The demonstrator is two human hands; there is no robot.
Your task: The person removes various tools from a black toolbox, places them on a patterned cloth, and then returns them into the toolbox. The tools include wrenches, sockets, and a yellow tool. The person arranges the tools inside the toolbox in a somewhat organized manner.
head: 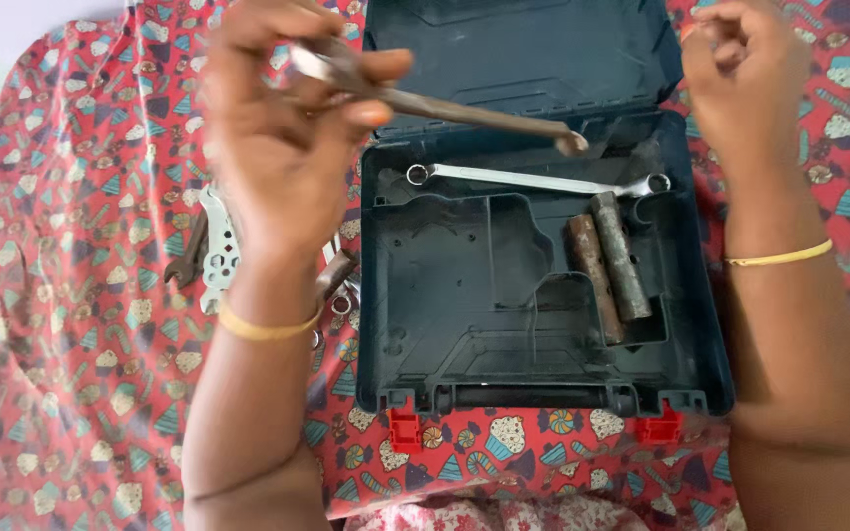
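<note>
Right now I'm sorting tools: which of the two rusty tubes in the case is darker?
The left tube, reddish-brown and shorter; the right tube beside it is greyer and longer.

Rusty metal rods [607, 261], matt plastic case [445, 295], patterned cloth [71, 295].

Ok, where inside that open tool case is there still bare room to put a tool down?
The wide moulded recess in the case lies bare, bordered by the silver spanner above and two rusty tubes at right. The right side is crowded. The left hand holds a rusty tool.
</note>
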